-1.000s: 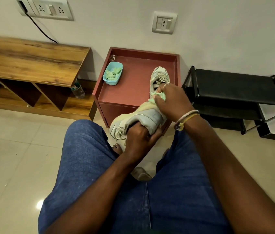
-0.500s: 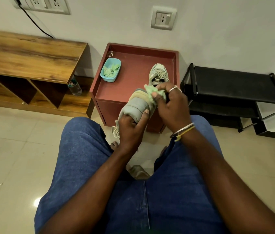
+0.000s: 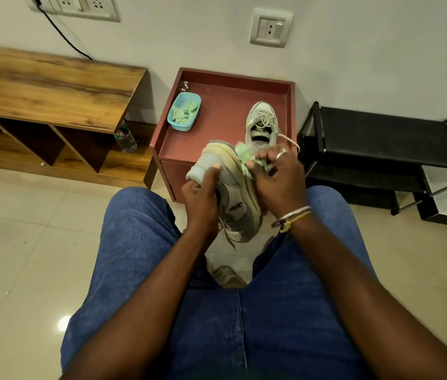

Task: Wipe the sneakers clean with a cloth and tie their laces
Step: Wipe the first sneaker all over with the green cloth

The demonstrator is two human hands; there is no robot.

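Left hand (image 3: 200, 200) grips the held sneaker (image 3: 234, 198) by the heel, toe hanging down between the knees. Right hand (image 3: 279, 182) pinches the green cloth (image 3: 244, 159) against the sole's edge, and it blocks the heel of the second sneaker (image 3: 260, 123), which stands on the red bench (image 3: 216, 138) behind. A blue tub (image 3: 184, 112) of green scraps sits at the bench's left side. A black shoe rack (image 3: 381, 133) is to the right and a water bottle (image 3: 126, 138) to the left. A second ago the held sneaker lay flatter; now it's swung heel-up.
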